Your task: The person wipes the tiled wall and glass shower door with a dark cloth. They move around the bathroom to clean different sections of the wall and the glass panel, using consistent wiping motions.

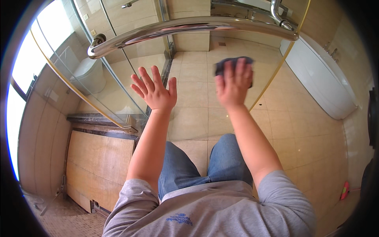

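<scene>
A clear glass door panel [193,89] stands in front of me, edged by yellowish strips. My left hand [155,93] is raised with its fingers spread and palm turned to the glass, holding nothing. My right hand [233,89] has a dark cloth [219,68] under its fingers, held flat toward the glass; both look slightly blurred. Above the two hands, a thick chrome bar [193,25] runs across the door. Whether the left palm touches the pane cannot be made out.
A white bathtub [319,75] lies at the right, and a white toilet [89,75] shows through glass at the left. A ribbed tan panel [100,166] is low on the left. A small red object [345,190] is at the lower right. Beige tiles [304,146] cover the floor.
</scene>
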Demonstrator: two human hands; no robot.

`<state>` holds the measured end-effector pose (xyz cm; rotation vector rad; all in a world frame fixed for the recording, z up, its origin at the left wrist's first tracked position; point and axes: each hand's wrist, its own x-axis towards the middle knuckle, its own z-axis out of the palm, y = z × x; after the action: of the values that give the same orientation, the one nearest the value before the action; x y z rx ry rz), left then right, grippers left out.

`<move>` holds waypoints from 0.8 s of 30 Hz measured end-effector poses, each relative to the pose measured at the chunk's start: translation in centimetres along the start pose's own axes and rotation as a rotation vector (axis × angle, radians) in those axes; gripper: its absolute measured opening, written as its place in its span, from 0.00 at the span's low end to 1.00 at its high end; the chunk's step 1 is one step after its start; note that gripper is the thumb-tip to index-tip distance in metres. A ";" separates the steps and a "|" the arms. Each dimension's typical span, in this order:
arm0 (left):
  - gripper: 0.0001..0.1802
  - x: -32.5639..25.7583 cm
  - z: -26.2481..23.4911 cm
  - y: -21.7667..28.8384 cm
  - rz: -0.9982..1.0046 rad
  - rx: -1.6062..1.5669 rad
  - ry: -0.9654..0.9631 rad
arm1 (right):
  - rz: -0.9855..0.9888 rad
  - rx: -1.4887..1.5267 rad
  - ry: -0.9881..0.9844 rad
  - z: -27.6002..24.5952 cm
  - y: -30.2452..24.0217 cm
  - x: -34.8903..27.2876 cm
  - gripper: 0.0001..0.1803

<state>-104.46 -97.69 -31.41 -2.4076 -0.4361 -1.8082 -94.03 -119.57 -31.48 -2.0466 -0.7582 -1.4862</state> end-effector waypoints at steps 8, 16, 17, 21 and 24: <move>0.39 -0.2 0.3 0.7 0.017 -0.026 0.043 | 0.510 0.050 0.191 0.5 -3.3 3.1 0.35; 0.35 -0.3 0.4 -0.3 0.032 -0.028 0.047 | -0.146 0.055 -0.129 0.3 -5.9 1.5 0.26; 0.35 -0.2 0.4 -0.2 0.044 -0.040 0.065 | -0.116 0.010 -0.067 0.2 -4.5 1.6 0.26; 0.34 -0.1 0.1 0.2 0.039 -0.057 0.081 | 0.135 0.009 0.091 -1.4 -0.3 3.0 0.32; 0.33 0.1 0.1 0.5 0.031 -0.051 0.078 | 0.365 0.057 0.155 -0.4 -1.8 3.4 0.33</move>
<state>-104.23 -98.14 -31.28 -2.3524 -0.3469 -1.9156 -94.70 -118.09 -28.03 -1.8789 -0.3387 -1.3742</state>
